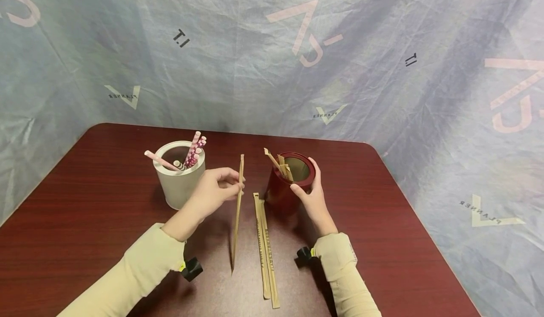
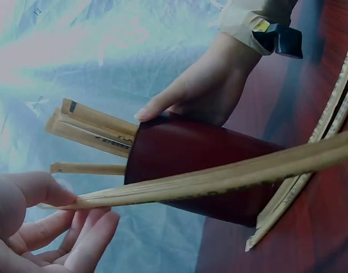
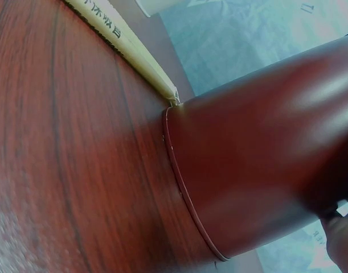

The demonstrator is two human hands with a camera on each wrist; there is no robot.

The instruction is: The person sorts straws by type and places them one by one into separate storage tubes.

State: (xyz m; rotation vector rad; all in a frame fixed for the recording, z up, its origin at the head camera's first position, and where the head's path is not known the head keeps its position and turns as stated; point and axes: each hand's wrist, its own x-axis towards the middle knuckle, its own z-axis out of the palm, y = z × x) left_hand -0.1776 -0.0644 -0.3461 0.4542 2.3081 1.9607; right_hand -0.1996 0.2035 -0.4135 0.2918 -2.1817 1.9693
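Observation:
My left hand (image 1: 216, 189) pinches a paper-wrapped straw (image 1: 238, 213) near its upper end, between thumb and fingers. The straw slants down toward the table, apart from the red can. My right hand (image 1: 314, 199) grips the dark red can (image 1: 280, 189) around its upper right side, thumb near the rim. Several wrapped straws (image 2: 94, 128) stick out of that can, leaning to one side. Two more wrapped straws (image 1: 265, 255) lie side by side on the table, left of the can. In the right wrist view, the red can (image 3: 259, 148) hides most of the right hand.
A white can (image 1: 178, 189) with several pink and purple patterned straws (image 1: 194, 149) stands left of my left hand. Both cans are on a dark red wooden table (image 1: 374, 251). A grey printed cloth (image 1: 238, 62) hangs behind the table.

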